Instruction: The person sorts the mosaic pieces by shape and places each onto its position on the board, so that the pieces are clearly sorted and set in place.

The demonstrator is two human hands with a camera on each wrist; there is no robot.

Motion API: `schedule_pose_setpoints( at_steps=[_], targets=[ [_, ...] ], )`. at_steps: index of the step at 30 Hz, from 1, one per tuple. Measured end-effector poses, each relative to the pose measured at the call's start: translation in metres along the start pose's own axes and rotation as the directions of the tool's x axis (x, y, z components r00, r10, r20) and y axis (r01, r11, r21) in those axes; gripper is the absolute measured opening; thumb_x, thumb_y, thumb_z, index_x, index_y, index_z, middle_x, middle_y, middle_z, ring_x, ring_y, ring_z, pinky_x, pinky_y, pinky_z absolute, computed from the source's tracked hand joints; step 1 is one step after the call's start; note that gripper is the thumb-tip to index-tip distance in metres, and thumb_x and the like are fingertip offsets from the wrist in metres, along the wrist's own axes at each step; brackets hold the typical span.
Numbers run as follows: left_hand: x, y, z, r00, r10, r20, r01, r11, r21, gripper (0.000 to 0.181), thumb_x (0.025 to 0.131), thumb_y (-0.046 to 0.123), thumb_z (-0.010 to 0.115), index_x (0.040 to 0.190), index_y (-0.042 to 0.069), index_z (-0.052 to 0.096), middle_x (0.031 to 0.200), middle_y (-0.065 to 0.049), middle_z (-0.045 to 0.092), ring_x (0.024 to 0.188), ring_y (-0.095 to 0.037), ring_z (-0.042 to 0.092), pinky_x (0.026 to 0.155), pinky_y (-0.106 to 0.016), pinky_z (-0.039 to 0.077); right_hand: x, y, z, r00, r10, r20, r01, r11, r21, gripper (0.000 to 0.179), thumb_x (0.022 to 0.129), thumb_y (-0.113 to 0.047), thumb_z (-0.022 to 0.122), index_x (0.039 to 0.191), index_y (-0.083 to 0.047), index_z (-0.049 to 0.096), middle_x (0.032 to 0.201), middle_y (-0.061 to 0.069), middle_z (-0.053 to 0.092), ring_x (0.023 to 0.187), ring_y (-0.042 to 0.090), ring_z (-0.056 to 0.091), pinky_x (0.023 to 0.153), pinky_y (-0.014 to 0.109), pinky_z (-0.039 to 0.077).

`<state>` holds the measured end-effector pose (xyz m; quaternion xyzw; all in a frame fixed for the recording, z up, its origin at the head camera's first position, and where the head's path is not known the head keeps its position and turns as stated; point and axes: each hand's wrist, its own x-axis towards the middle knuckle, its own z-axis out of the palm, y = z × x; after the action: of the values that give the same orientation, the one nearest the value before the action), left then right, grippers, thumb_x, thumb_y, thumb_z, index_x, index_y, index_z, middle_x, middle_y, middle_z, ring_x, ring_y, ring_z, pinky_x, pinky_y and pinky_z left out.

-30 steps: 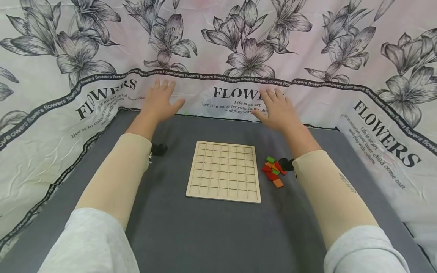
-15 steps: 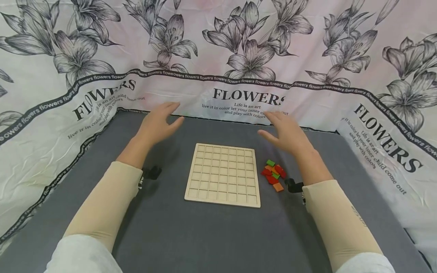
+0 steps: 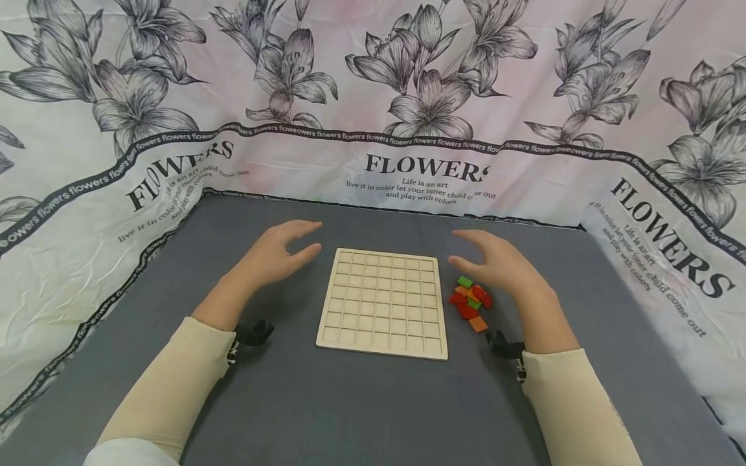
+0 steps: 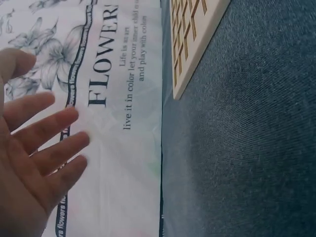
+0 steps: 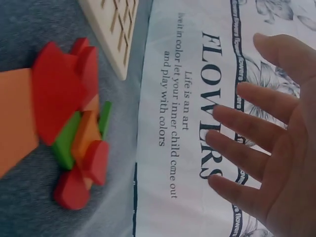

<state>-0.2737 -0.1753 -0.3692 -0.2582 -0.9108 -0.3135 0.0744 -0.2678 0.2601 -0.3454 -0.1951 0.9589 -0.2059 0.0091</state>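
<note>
A pale wooden grid board [image 3: 381, 304] with rows of square recesses lies on the grey table. To its right is a loose pile of small red, green and orange pieces [image 3: 468, 310]; in the right wrist view an orange square piece [image 5: 15, 118] and a red piece [image 5: 57, 94] look largest. My left hand [image 3: 272, 255] hovers left of the board's far corner, fingers spread in the left wrist view, holding nothing. My right hand [image 3: 498, 262] is held in the air just beyond and right of the pile, its fingers apart and touching nothing.
A white cloth printed with flowers [image 3: 428, 107] and lettering hangs behind and along both sides of the grey table [image 3: 361, 414]. A dark wrist-worn camera [image 3: 256, 333] sits at the left wrist, and another camera [image 3: 504, 346] at the right.
Both hands have come down and back toward the person, from in front of the hanging cloth to over the table beside the board. The board and the pieces stay put.
</note>
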Motion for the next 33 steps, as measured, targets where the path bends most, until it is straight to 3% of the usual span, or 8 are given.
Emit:
schedule_pose_setpoints(
  at_steps=[4, 7, 10, 15, 18, 23, 25, 33],
  targets=[
    [-0.002, -0.001, 0.004, 0.996, -0.001, 0.089, 0.006, 0.999, -0.052, 0.057, 0.103, 0.032, 0.066, 0.153, 0.010, 0.050, 0.151, -0.014, 0.051, 0.133, -0.034, 0.052, 0.107, -0.054, 0.041, -0.003, 0.005, 0.003, 1.000, 0.001, 0.023, -0.001, 1.000, 0.029, 0.065, 0.102, -0.044, 0.062, 0.155, -0.011, 0.046, 0.155, 0.016, 0.045, 0.141, 0.038, 0.042, 0.111, 0.061, 0.033],
    [-0.005, -0.006, 0.012, 0.985, -0.016, 0.171, 0.036, 0.993, -0.114, 0.058, 0.103, 0.031, 0.066, 0.154, 0.010, 0.049, 0.142, -0.013, 0.058, 0.115, -0.031, 0.061, 0.094, -0.050, 0.050, -0.004, 0.008, 0.001, 1.000, 0.007, 0.029, -0.008, 0.999, 0.053, 0.060, 0.103, -0.038, 0.063, 0.153, -0.010, 0.049, 0.150, 0.016, 0.051, 0.135, 0.037, 0.047, 0.108, 0.059, 0.037],
    [-0.007, -0.013, 0.020, 0.964, -0.053, 0.261, 0.098, 0.982, -0.162, 0.059, 0.102, 0.031, 0.067, 0.154, 0.010, 0.049, 0.129, -0.011, 0.063, 0.097, -0.025, 0.063, 0.080, -0.044, 0.052, -0.004, 0.008, -0.001, 0.999, 0.019, 0.035, -0.022, 0.996, 0.083, 0.054, 0.102, -0.032, 0.065, 0.149, -0.007, 0.054, 0.137, 0.016, 0.059, 0.124, 0.034, 0.053, 0.102, 0.057, 0.042],
    [-0.005, -0.024, 0.035, 0.923, -0.069, 0.380, 0.162, 0.962, -0.219, 0.064, 0.099, 0.029, 0.071, 0.153, 0.006, 0.047, 0.104, -0.006, 0.064, 0.074, -0.018, 0.055, 0.066, -0.036, 0.047, -0.004, 0.015, -0.001, 0.994, 0.083, 0.069, -0.088, 0.993, 0.079, 0.043, 0.100, -0.023, 0.066, 0.138, 0.000, 0.063, 0.105, 0.012, 0.063, 0.093, 0.028, 0.056, 0.079, 0.044, 0.047],
    [-0.001, -0.027, 0.042, 0.915, -0.057, 0.399, 0.167, 0.955, -0.246, 0.064, 0.097, 0.025, 0.074, 0.152, 0.003, 0.049, 0.093, -0.005, 0.062, 0.068, -0.018, 0.050, 0.063, -0.034, 0.044, -0.004, 0.024, 0.003, 0.983, 0.143, 0.119, -0.149, 0.988, 0.048, 0.041, 0.100, -0.022, 0.066, 0.133, 0.002, 0.066, 0.103, 0.012, 0.064, 0.089, 0.027, 0.056, 0.075, 0.043, 0.047],
    [-0.003, -0.028, 0.045, 0.915, -0.077, 0.396, 0.179, 0.957, -0.227, 0.065, 0.092, 0.025, 0.081, 0.148, 0.006, 0.054, 0.088, -0.003, 0.060, 0.069, -0.018, 0.048, 0.065, -0.034, 0.043, 0.004, 0.034, 0.016, 0.949, 0.240, 0.204, -0.247, 0.969, 0.007, 0.040, 0.100, -0.027, 0.067, 0.126, 0.002, 0.070, 0.120, 0.020, 0.068, 0.102, 0.032, 0.062, 0.088, 0.051, 0.052],
    [-0.002, -0.027, 0.046, 0.915, -0.073, 0.396, 0.167, 0.963, -0.210, 0.065, 0.091, 0.026, 0.082, 0.147, 0.006, 0.056, 0.089, -0.003, 0.058, 0.071, -0.018, 0.047, 0.067, -0.035, 0.042, 0.006, 0.037, 0.020, 0.939, 0.266, 0.218, -0.273, 0.962, -0.001, 0.039, 0.099, -0.029, 0.067, 0.123, 0.002, 0.072, 0.119, 0.020, 0.069, 0.101, 0.032, 0.063, 0.089, 0.051, 0.052],
    [-0.002, -0.025, 0.050, 0.918, -0.086, 0.387, 0.158, 0.975, -0.158, 0.064, 0.089, 0.027, 0.083, 0.145, 0.006, 0.058, 0.089, -0.003, 0.056, 0.071, -0.017, 0.046, 0.067, -0.034, 0.041, 0.008, 0.042, 0.029, 0.937, 0.284, 0.203, -0.287, 0.958, -0.017, 0.034, 0.097, -0.028, 0.070, 0.111, 0.002, 0.074, 0.100, 0.013, 0.070, 0.085, 0.026, 0.062, 0.078, 0.044, 0.052]
  ],
)
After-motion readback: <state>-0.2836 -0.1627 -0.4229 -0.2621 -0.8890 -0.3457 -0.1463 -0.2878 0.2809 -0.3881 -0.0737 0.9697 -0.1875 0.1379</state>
